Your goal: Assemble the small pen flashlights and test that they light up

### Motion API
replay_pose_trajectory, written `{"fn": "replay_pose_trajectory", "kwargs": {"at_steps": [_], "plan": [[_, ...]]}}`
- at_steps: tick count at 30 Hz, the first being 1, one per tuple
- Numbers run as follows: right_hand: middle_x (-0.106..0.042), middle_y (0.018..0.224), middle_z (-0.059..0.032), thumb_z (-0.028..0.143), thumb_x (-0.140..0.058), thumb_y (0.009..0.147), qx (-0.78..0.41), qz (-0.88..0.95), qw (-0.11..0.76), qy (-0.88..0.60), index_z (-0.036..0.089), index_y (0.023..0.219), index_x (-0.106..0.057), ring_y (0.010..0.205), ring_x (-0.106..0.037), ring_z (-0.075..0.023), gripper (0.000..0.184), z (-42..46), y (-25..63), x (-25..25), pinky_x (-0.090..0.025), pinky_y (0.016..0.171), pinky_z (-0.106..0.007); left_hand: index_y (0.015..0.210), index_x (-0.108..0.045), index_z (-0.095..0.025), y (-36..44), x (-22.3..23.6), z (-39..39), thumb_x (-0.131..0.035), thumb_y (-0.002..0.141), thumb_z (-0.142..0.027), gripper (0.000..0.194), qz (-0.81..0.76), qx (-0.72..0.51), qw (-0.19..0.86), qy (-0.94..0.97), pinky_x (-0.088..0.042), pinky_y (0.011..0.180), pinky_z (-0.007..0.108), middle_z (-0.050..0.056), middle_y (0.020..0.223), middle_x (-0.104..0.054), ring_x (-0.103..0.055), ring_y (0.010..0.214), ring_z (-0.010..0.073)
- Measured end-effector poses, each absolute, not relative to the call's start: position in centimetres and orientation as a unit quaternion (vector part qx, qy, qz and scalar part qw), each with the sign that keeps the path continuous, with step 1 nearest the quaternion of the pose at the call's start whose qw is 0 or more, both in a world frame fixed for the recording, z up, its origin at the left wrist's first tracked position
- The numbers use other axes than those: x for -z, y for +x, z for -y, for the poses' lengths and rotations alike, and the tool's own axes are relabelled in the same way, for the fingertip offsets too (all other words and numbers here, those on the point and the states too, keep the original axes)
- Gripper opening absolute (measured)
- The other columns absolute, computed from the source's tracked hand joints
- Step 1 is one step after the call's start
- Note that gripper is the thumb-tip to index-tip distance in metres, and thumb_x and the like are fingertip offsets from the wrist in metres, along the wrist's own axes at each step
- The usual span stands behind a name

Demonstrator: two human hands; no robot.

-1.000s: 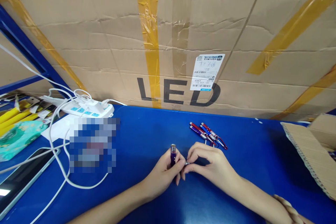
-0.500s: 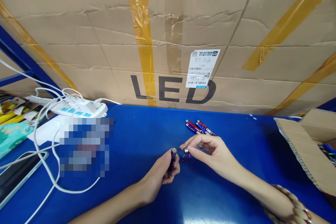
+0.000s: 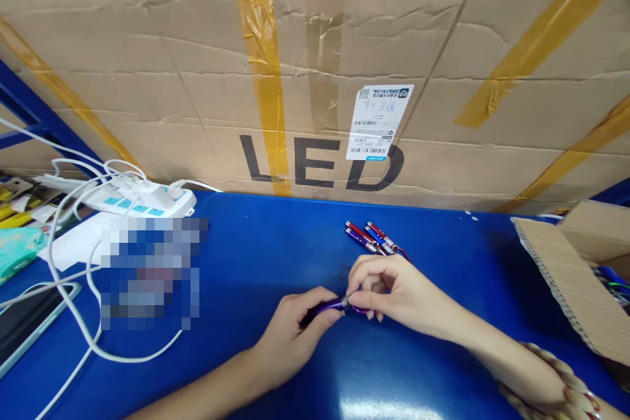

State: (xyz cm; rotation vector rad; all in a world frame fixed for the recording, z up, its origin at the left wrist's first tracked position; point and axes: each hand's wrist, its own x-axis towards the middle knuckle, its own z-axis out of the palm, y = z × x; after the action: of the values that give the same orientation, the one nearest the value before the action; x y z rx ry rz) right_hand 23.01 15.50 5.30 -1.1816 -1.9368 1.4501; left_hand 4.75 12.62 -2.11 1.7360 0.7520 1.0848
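A slim purple penlight [image 3: 325, 307] lies level in my left hand [image 3: 295, 335], its thumb and fingers wrapped along the body. The fingertips of my right hand [image 3: 386, 285] pinch the silvery end cap [image 3: 346, 302], which meets the right end of the penlight. A purple clip loop [image 3: 358, 308] hangs from the cap, partly hidden by my right fingers. Just beyond my right hand, several similar penlights [image 3: 370, 236] in red, blue and purple lie together on the blue table [image 3: 275, 243].
A large cardboard box [image 3: 197, 79] marked LED stands along the back. At left are a white power strip [image 3: 142, 200], looped white cables [image 3: 142, 359], a phone [image 3: 29, 321] and a blurred-out patch. An open cardboard box [image 3: 566, 275] with penlights inside is at right.
The penlight has turned from upright to level. My right hand has brought the cap against its end, where before the two were apart. The view has shifted slightly.
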Motion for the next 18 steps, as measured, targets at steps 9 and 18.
{"fn": "replay_pose_trajectory", "kwargs": {"at_steps": [9,18], "plan": [[-0.063,0.055,0.0001,0.021,-0.072,0.062,-0.555,0.657,0.210,-0.465,0.012,0.066,-0.062,0.049,-0.056,-0.0081,0.014,-15.6,23.0,-4.5,-0.048,0.048,-0.018,0.082,-0.062,-0.015,5.0,2.7,-12.5,-0.049,0.093,-0.025,0.019,-0.304,-0.446,0.398,0.742,-0.032,0.052,0.022,0.002,0.066,-0.056,-0.046,0.054,0.0156],[-0.058,0.049,0.0012,0.035,-0.079,0.055,-0.593,0.622,0.229,-0.457,0.012,0.059,-0.057,0.045,-0.053,-0.0072,0.032,-15.0,22.4,-3.8,-0.042,0.045,-0.018,0.081,-0.061,-0.017,5.0,3.0,-12.4,-0.050,0.094,-0.022,0.017,-0.323,-0.460,0.314,0.765,-0.034,0.054,0.022,0.002,0.067,-0.056,-0.049,0.056,0.0168]]}}
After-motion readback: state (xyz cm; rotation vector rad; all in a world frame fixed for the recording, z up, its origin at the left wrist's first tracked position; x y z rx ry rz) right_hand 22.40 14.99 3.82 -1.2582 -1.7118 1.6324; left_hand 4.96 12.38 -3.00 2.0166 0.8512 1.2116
